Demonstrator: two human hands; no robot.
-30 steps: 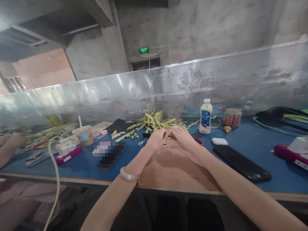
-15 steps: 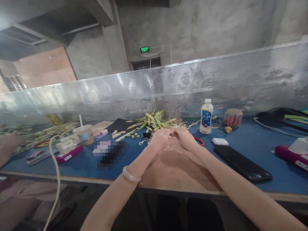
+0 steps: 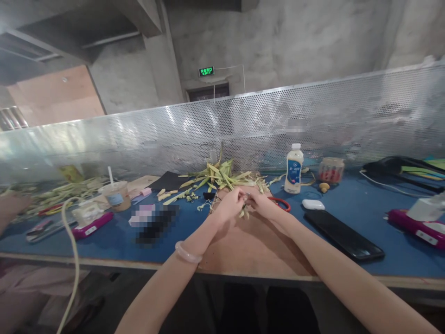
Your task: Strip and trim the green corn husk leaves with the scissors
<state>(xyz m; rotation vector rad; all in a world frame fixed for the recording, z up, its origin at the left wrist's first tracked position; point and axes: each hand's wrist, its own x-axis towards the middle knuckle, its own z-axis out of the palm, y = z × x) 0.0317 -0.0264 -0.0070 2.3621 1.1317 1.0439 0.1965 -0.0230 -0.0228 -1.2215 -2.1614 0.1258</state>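
Above a brown board [image 3: 253, 253], my left hand [image 3: 231, 204] and my right hand [image 3: 261, 204] meet fingertip to fingertip. Both pinch a small pale-green strip of plant leaf [image 3: 245, 214], whose end hangs below the fingers. The fingers cover most of it. Just behind them lies a heap of long yellow-green leaf strips [image 3: 220, 175]. A red ring-shaped band [image 3: 285, 204] rests beside my right wrist. Left of the board are shorter leaf scraps [image 3: 181, 195] and a small black object [image 3: 208, 196].
Rightward stand a milk-drink bottle [image 3: 294, 169] and a jar [image 3: 331, 170], with a white case [image 3: 313, 204] and black phone [image 3: 344, 234] nearer. A cup with straw [image 3: 116, 195], purple power strip [image 3: 93, 226] and another person's hand [image 3: 14, 206] are at left. A perforated metal screen [image 3: 156, 144] runs behind.
My hands have lifted slightly from the board and come together, and a leaf strip now shows hanging below the fingertips. The view has shifted a little to the right.
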